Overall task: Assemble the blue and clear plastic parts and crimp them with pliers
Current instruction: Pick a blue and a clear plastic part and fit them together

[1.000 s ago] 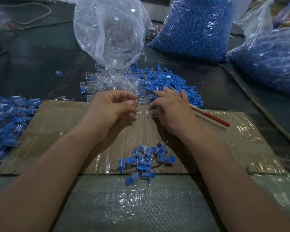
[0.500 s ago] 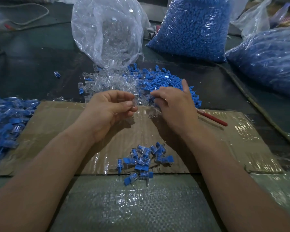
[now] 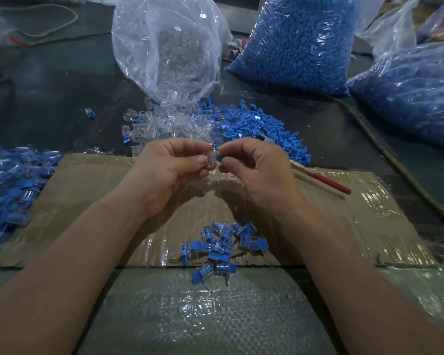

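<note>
While left hand [image 3: 172, 170] pinches clear part [image 3: 211, 160] | right hand [image 3: 256, 170] pinches blue part [image 3: 219, 158] alongside

cardboard sheet [image 3: 344, 226]: flat on dark tabletop [image 3: 49, 98] | woven sacking [image 3: 203, 316]: near edge | rope [image 3: 385, 149]: right side

**Bare Hands, Bare Forearms**

The left forearm [image 3: 75, 265] and right forearm [image 3: 356, 265] are bare along their whole visible length, crossing the near edge of the cardboard sheet [image 3: 87, 201]. Over the sheet's far half, the left hand [image 3: 169, 172] and right hand [image 3: 262, 175] are bare too, with short, trimmed thumbnails.
</note>
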Action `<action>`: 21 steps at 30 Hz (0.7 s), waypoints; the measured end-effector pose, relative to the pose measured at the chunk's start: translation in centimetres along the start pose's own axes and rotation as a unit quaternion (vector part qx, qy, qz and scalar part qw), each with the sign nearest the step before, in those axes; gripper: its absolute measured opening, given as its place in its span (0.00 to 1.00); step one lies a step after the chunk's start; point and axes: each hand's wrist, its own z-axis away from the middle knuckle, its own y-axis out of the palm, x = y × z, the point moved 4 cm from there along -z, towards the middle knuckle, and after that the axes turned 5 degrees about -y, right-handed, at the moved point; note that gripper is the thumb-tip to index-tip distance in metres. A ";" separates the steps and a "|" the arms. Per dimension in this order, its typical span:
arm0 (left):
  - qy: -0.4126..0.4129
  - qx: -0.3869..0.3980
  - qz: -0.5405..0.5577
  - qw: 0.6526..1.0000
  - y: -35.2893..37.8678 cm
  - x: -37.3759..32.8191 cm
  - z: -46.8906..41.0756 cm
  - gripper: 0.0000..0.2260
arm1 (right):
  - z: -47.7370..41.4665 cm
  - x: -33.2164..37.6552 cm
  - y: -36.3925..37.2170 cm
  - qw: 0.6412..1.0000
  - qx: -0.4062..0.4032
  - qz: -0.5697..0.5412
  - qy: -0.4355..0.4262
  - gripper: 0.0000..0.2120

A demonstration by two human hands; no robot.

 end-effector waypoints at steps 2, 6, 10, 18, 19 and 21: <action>0.002 -0.001 -0.007 1.000 0.1 -0.1 0.1 0.08 | 0.0 0.0 0.1 1.000 0.007 0.019 -0.007 0.11; 0.004 0.000 -0.018 1.000 0.4 -0.2 0.3 0.09 | 0.0 -0.2 0.1 1.000 0.000 -0.015 0.009 0.10; 0.012 0.005 -0.030 0.999 0.6 -0.4 0.4 0.10 | 0.1 -0.1 -0.1 0.999 -0.007 -0.046 0.017 0.09; 0.017 0.015 -0.044 0.999 0.7 -0.2 0.6 0.10 | 0.3 0.3 0.0 0.998 -0.005 -0.064 -0.005 0.12; 0.017 0.015 -0.042 0.999 0.7 -0.1 0.5 0.10 | 0.3 0.4 0.0 0.998 -0.005 -0.065 -0.010 0.12; 0.015 0.015 -0.038 0.999 0.6 -0.2 0.5 0.10 | 0.4 0.5 -0.1 0.997 -0.010 -0.077 -0.024 0.11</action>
